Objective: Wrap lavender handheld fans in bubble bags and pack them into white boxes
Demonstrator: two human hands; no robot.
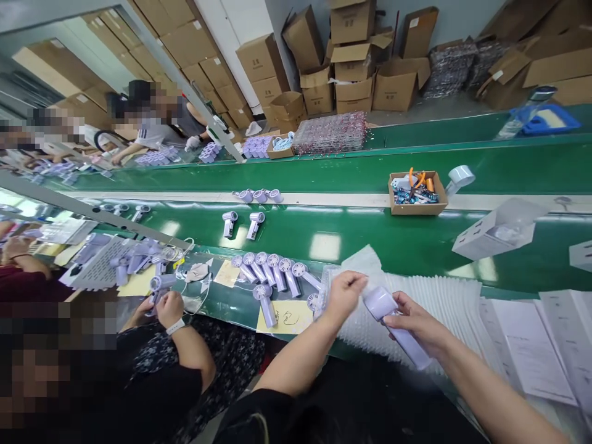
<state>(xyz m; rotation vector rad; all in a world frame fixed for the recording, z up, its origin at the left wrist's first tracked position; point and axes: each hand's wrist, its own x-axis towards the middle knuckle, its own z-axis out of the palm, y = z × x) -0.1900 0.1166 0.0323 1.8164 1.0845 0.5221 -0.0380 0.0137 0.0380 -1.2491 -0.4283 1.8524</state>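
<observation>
In our right hand (pixel 419 325) we grip a pale purple fan (pixel 406 343) by the upper part of its handle, thumb over the near side and fingers curled round the other. The fan tilts, its round head up toward our left hand and its handle slanting down toward us, above a stack of white wrapping (pixel 435 296).

Our left hand (pixel 341 297) is half curled just beside the fan's head, thumb and fingertips drawn together. A see-through sheet (pixel 363 258) rises right behind those fingertips; we cannot tell whether they pinch its edge or meet on nothing.

To the left of our left hand we have a row of similar fans (pixel 274 267) lying side by side, and one more fan (pixel 266 305) lies partly on a yellow paper (pixel 298 313). On our right stand white boxes (pixel 536 345). Farther left, a co-worker's hands (pixel 169 309) close around another purple fan (pixel 161 282) at the edge of the green belt (pixel 296 237).
</observation>
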